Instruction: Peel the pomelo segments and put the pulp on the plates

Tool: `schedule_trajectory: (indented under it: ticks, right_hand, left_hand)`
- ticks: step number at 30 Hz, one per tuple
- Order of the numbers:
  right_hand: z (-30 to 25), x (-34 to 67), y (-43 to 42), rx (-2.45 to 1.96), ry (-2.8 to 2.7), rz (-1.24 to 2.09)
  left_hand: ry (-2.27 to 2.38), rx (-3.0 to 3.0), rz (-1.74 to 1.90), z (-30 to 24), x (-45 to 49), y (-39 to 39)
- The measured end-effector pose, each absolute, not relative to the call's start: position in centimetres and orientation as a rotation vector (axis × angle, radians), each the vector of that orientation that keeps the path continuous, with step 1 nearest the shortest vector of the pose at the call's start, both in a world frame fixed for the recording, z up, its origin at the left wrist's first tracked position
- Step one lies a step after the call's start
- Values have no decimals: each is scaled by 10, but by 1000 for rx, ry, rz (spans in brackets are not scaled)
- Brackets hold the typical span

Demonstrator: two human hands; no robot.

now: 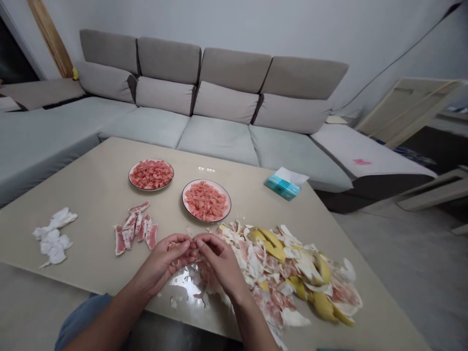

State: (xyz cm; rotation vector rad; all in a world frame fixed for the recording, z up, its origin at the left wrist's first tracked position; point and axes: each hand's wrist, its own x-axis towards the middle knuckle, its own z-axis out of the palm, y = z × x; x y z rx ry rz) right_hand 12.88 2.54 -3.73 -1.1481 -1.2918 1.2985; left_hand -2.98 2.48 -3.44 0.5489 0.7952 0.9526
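My left hand (164,261) and my right hand (219,263) meet above the table's near edge, fingers pinched together on a small pale piece of pomelo segment (190,245), mostly hidden by my fingers. Right of them lies a large heap of yellow rind and white pith (288,273), touching my right wrist. Two round white plates (151,190) (190,213) hold pink pomelo pulp (151,175) (205,201). Left of my hands lie several peeled pink segments (135,226) and a crumpled white tissue heap (53,237).
The beige glossy table (91,195) has a blue tissue box (282,187) at its far edge. Behind it stands a grey sectional sofa (219,136). Scraps of pith lie on the table near my hands. Grey floor shows to the right.
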Motion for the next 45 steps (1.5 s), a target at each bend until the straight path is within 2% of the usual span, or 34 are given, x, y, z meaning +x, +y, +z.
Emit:
schedule_trajectory:
  ticks: [13,20,24,31,35,40,45]
  right_hand:
    - [-30,132,14,-1139,-1703,859]
    - [-32,138,16,-1145,-1598,937]
    - [-36,156,53,-1243,-1457,944]
    - [-30,169,135,-1366,-1463,585]
    - [-17,153,95,-1281,-1582,558]
    - [-15,129,24,-1161,-1869,797]
    - [-27,119,11,-1188,-1789,831]
  left_hand:
    - [692,556,885,-28,-29,23]
    - [694,483,873,-28,-29,23]
    - [663,336,872,-29,-31,28]
    - [634,277,889,-38,-33,38]
    - [612,265,880,-38,-31,38]
    - [554,189,894,-37,-27,32]
    - [461,220,800,-37,-25,27]
